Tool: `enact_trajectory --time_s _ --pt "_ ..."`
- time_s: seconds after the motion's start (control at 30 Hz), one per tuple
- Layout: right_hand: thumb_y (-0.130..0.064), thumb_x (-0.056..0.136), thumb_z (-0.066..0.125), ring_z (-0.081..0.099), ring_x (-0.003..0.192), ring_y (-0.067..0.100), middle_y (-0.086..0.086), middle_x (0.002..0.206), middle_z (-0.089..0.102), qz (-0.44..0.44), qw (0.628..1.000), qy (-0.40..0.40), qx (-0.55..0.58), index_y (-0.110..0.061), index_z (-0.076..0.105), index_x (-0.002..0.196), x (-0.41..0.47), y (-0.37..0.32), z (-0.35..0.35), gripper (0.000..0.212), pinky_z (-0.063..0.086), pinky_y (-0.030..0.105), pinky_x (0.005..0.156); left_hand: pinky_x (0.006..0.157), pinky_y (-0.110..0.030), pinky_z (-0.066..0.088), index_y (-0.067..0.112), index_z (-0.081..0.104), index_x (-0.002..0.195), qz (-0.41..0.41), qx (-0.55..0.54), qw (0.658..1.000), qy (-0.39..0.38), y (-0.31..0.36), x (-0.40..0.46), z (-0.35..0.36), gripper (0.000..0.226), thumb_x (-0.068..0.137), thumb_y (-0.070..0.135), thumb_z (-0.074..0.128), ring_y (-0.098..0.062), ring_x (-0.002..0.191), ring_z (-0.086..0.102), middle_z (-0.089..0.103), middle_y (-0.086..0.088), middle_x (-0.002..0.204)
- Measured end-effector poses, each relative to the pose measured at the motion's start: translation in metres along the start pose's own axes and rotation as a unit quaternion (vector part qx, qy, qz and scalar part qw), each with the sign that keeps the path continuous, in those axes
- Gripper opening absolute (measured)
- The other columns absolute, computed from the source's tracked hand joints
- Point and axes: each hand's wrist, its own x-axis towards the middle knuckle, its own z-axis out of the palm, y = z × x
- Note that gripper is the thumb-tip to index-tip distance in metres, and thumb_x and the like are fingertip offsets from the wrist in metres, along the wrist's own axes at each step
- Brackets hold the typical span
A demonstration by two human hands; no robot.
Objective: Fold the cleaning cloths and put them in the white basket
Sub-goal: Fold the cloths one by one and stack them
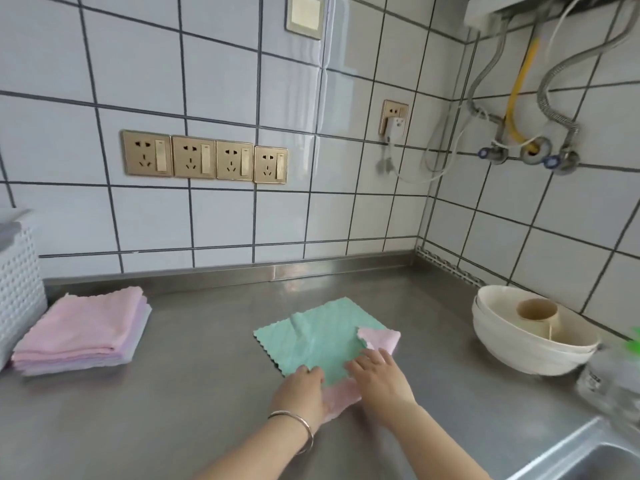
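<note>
While the steel counter spreads below tiled walls, the white basket stands far left beside folded cloths. Centre, a green cloth lies flat over a pink one; left hand and right hand press its near edge, fingers fairly straight.

White tiled walls meet in a corner above the steel counter; gold sockets sit above it, pipes near the corner.
</note>
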Motion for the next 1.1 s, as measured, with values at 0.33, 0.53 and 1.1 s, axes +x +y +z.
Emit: enact_trajectory --time_s 0.33,0.53,1.1 --pt "-0.029 0.026 0.066 0.058 0.062 0.02 -0.008 0.057 0.056 -0.029 0.997 0.021 -0.07 -0.025 0.058 0.046 -0.011 0.027 -0.015 0.022 0.033 0.031 0.082 0.068 -0.024 0.032 0.024 0.067 0.082 0.018 -0.093 0.996 -0.001 -0.014 -0.01 -0.025 0.023 0.078 0.03 0.045 -0.024 0.089 0.055 0.061 -0.004 0.097" --pt "-0.03 0.027 0.069 0.052 0.049 0.011 -0.014 0.042 0.052 -0.086 0.994 0.05 -0.043 -0.03 0.056 0.055 -0.019 0.003 -0.072 0.03 0.029 0.019 0.057 0.057 -0.015 0.027 0.042 0.057 0.055 0.081 -0.105 0.99 0.051 -0.058 -0.056 -0.098 0.033 0.084 0.026 0.05 -0.003 0.06 0.04 0.042 0.009 0.071" --pt "-0.037 0.068 0.08 0.04 0.062 0.014 -0.004 0.062 0.042 -0.02 0.89 -0.008 0.456 -0.005 0.052 0.07 0.023 -0.139 -0.216 0.043 0.028 0.028 0.057 0.059 -0.017 0.032 0.002 0.061 0.081 -0.012 -0.098 0.949 0.299 -0.205 -0.166 -0.293 0.025 0.092 0.023 0.053 -0.018 0.07 0.053 0.062 -0.009 0.074"
